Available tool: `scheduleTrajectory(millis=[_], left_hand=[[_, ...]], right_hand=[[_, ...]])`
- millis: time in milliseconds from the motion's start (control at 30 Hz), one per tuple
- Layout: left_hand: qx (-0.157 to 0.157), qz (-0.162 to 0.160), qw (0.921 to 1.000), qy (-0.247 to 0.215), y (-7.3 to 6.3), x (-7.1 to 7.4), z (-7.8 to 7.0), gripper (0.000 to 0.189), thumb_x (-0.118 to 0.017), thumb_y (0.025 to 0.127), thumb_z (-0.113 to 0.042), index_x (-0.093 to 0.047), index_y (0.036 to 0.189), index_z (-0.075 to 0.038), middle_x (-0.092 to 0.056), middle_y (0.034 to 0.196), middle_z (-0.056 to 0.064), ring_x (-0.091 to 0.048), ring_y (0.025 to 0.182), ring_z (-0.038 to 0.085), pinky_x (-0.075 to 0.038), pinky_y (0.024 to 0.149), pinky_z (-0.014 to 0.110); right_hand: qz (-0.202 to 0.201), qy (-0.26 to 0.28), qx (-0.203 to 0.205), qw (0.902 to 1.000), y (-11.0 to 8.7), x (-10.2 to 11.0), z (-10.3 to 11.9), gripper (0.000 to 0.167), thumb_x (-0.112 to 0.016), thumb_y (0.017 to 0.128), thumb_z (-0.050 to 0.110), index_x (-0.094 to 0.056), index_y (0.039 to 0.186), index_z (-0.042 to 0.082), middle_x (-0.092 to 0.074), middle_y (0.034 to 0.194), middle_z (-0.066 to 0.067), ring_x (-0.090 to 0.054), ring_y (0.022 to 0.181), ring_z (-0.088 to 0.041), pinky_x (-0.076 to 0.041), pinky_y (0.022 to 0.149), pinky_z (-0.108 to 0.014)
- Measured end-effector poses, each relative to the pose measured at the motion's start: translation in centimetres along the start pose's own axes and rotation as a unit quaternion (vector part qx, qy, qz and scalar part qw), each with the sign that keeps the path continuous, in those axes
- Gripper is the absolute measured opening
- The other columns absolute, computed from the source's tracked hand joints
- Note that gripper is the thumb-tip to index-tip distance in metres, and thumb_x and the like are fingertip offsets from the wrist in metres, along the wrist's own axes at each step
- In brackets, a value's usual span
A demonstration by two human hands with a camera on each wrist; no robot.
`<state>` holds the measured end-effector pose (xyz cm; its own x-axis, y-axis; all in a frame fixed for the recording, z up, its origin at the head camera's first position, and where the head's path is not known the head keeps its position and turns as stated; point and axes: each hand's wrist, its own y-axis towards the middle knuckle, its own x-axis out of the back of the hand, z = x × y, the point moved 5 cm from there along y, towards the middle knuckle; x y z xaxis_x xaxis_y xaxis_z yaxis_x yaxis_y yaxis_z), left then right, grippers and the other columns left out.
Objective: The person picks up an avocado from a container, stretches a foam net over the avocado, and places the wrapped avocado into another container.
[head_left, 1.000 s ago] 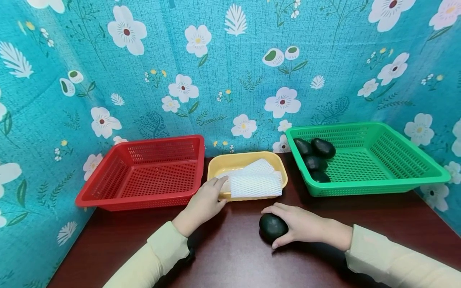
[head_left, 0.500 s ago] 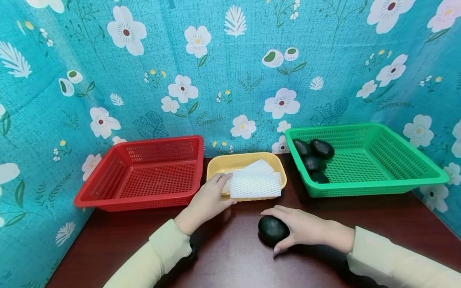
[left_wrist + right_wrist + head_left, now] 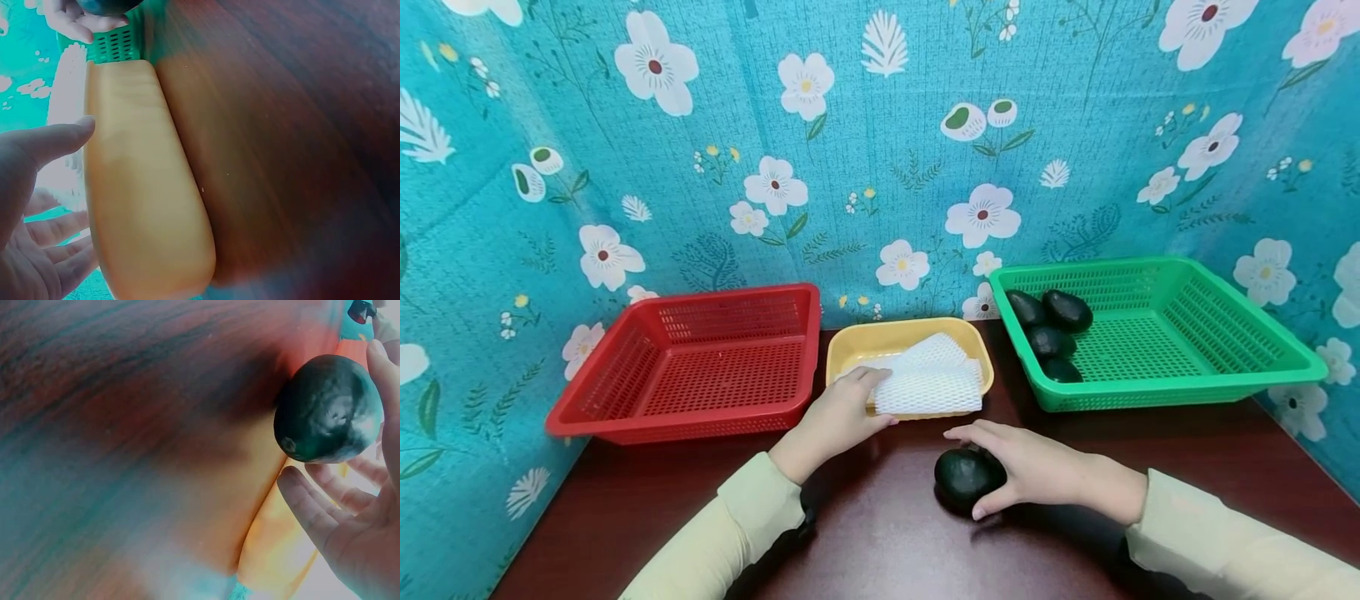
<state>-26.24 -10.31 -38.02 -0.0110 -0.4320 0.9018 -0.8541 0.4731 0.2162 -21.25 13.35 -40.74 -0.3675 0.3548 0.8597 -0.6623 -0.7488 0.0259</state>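
A dark avocado (image 3: pixel 964 481) rests on the table in front of the yellow tray (image 3: pixel 842 342). My right hand (image 3: pixel 1037 467) is beside it, fingers and thumb spread around its right side. In the right wrist view a gap shows between the fingers (image 3: pixel 312 500) and the avocado (image 3: pixel 328 409). My left hand (image 3: pixel 838 421) reaches over the tray's near left rim, its fingers at the white foam net sleeves (image 3: pixel 928 387). From the left wrist, the thumb (image 3: pixel 69 137) lies near the tray's rim and the other fingers are loosely extended.
A red basket (image 3: pixel 647 421) stands on the left with its mesh floor showing. On the right is a green basket (image 3: pixel 1187 387), several avocados (image 3: pixel 1067 311) gathered at its left side. A flowered blue cloth (image 3: pixel 850 125) hangs behind the table (image 3: pixel 880 542).
My right fingers have loosened and spread away from the avocado, which stays on the table. My left hand has shifted slightly right along the tray, closer to the foam nets.
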Motion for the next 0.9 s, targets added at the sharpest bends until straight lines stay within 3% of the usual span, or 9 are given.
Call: scheduleTrajectory(millis=[333,500,700,900], left_hand=[[-0.038,-0.029,0.9984,-0.03,0.1,0.3,-0.2,0.052,-0.087,0.084,-0.018,-0.064,0.129,-0.003,-0.064,0.13,0.012,-0.06,0.121,0.029,-0.049,0.104,0.041],[-0.027,-0.04,0.9966,-0.068,0.2,0.5,-0.2,0.041,-0.085,0.086,-0.012,-0.067,0.122,-0.005,-0.067,0.122,0.009,-0.063,0.113,0.025,-0.053,0.099,0.04],[-0.008,-0.051,0.9922,-0.114,0.2,0.7,-0.1,0.035,-0.085,0.085,-0.011,-0.069,0.116,-0.009,-0.068,0.113,0.006,-0.062,0.102,0.021,-0.057,0.09,0.039],[-0.009,-0.051,0.9889,-0.139,0.3,0.6,0.2,0.038,-0.084,0.086,-0.008,-0.068,0.12,-0.009,-0.069,0.115,0.007,-0.063,0.098,0.021,-0.059,0.087,0.041]], right_hand=[[-0.014,-0.005,0.005,0.9999,-0.1,0.7,0.1,0.085,-0.081,0.081,0.058,-0.05,0.146,0.011,-0.061,0.133,-0.008,-0.06,0.118,-0.02,-0.052,0.098,-0.043],[-0.034,-0.01,0.017,0.9992,-0.1,1.5,0.2,0.079,-0.079,0.084,0.058,-0.053,0.141,0.011,-0.061,0.134,-0.008,-0.063,0.114,-0.021,-0.054,0.096,-0.043],[-0.089,-0.02,0.057,0.9942,-0.2,2.6,0.6,0.057,-0.083,0.087,0.037,-0.059,0.133,0.012,-0.066,0.124,-0.004,-0.067,0.102,-0.019,-0.058,0.086,-0.038],[-0.136,-0.02,0.066,0.9884,-0.4,3.5,1.0,0.039,-0.083,0.087,0.012,-0.067,0.123,0.014,-0.068,0.11,0.002,-0.067,0.094,-0.018,-0.06,0.076,-0.033]])
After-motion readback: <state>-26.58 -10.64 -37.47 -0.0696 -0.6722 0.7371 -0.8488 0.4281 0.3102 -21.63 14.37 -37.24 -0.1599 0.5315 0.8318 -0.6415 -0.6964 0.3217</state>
